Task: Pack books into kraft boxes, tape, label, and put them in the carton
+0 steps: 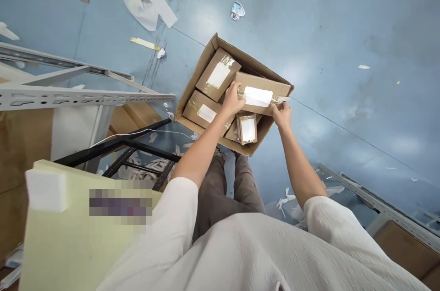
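My left hand (234,99) grips the left end of a long taped cardboard box (246,81) with a white label. At its right end, my right hand (282,115) has its fingers closed on the lower corner, near a loose bit of label or tape. This box lies over the right part of a large open carton (193,67). Inside the carton are a taped box (210,67) at the upper left, another labelled box (194,107) at the lower left, and a small labelled box (248,129) near the front. My left forearm hides part of the lower-left box.
Grey metal shelving (137,97) and a black frame (117,144) stand at left; another shelf rail (360,192) is at right. A pale yellow block (68,245) is close at lower left. Plastic film (134,2) and paper scraps lie on the blue floor (343,52).
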A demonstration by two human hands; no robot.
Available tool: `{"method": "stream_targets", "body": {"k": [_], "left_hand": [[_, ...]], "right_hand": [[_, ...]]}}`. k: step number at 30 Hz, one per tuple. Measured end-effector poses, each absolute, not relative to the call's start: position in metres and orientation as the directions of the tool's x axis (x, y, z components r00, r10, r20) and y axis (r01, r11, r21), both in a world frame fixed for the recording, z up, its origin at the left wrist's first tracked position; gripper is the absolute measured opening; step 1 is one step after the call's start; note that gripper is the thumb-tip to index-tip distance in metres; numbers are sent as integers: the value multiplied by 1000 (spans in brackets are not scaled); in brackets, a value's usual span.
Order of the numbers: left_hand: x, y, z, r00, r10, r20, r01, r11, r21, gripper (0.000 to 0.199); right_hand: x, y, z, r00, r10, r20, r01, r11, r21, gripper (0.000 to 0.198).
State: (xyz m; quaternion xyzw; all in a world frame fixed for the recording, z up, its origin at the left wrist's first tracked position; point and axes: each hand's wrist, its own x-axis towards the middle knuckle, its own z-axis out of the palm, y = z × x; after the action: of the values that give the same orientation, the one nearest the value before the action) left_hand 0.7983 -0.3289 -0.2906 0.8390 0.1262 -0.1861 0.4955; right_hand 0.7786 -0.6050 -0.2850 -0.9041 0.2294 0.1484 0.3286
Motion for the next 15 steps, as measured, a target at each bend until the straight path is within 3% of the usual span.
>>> {"method": "stream_targets", "body": {"k": [4,10,15], "left_hand": [[823,-341,-334,897,-52,-439,366,-469,804,82],[848,-349,-386,891,-96,-444,373,-406,835,78],[841,-354,-409,854,-139,-501,413,-404,816,79]], "right_hand": [[783,-615,-310,824,-304,-478,-549,-636,-543,56],[785,-607,-338,751,-366,-549,-623,-667,-409,63],[764,-587,-349,850,-222,-478,-456,-765,-455,59]]}}
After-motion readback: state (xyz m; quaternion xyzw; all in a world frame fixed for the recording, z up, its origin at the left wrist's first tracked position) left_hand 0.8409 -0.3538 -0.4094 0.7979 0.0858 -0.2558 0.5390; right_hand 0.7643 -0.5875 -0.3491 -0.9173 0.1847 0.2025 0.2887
